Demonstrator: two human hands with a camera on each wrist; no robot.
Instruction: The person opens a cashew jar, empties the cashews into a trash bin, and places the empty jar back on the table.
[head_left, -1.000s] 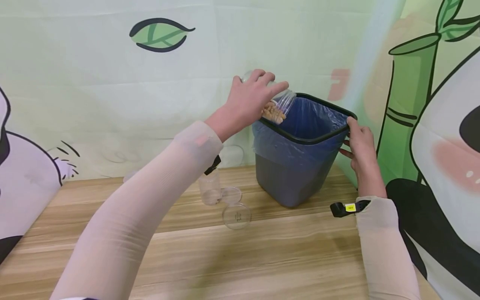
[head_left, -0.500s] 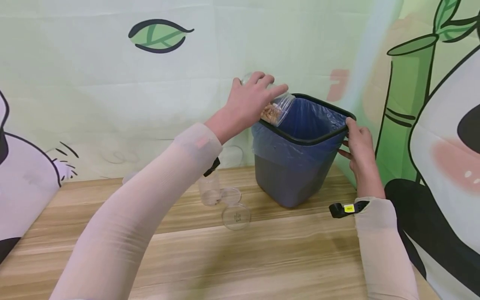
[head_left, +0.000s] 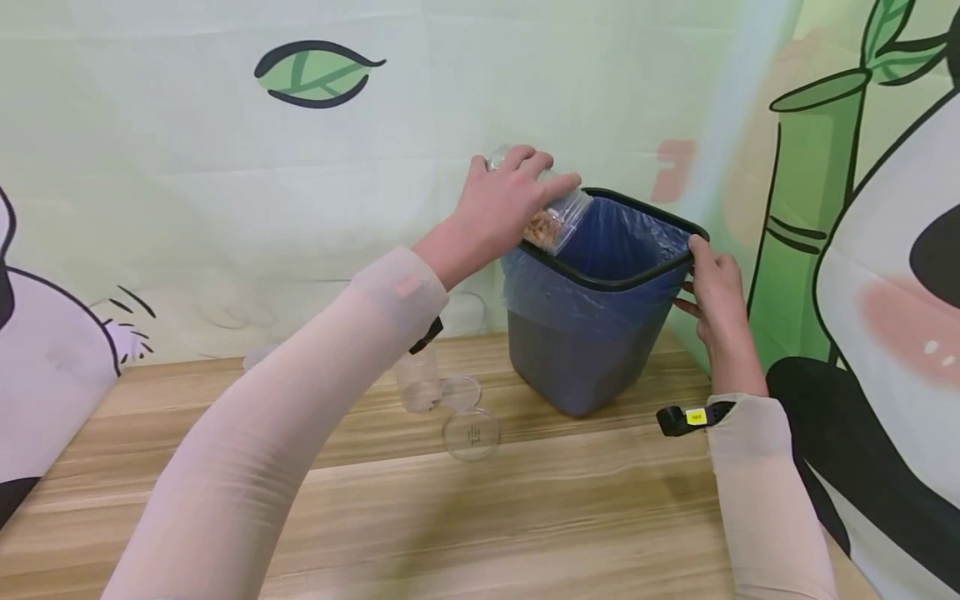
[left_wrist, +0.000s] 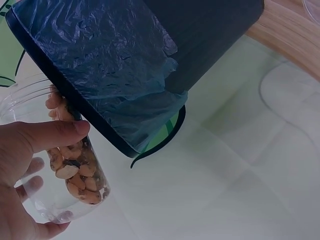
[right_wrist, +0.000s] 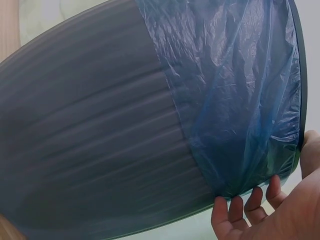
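My left hand (head_left: 506,200) grips a clear plastic jar (head_left: 573,210), tilted with its mouth over the left edge of a waste bin (head_left: 577,358). Light brown nuts (left_wrist: 82,175) lie along the jar's lower side, seen through its wall in the left wrist view. The bin is grey with a black rim (head_left: 611,285), and a blue bag (right_wrist: 225,90) is folded over it. With the thumb at the rim and the fingers along the outside, my right hand (head_left: 722,304) holds the bin's right corner. The bin leans slightly on the table.
On the wooden table (head_left: 570,517), left of the bin, stands another clear jar (head_left: 418,383), partly behind my left forearm. Two clear round lids (head_left: 471,435) lie beside it. A printed cloth wall (head_left: 360,192) rises close behind the bin.
The head view has shifted very slightly, so the scene sits a little further left. Both hands keep their hold on jar and bin, with the jar still tilted at the rim.
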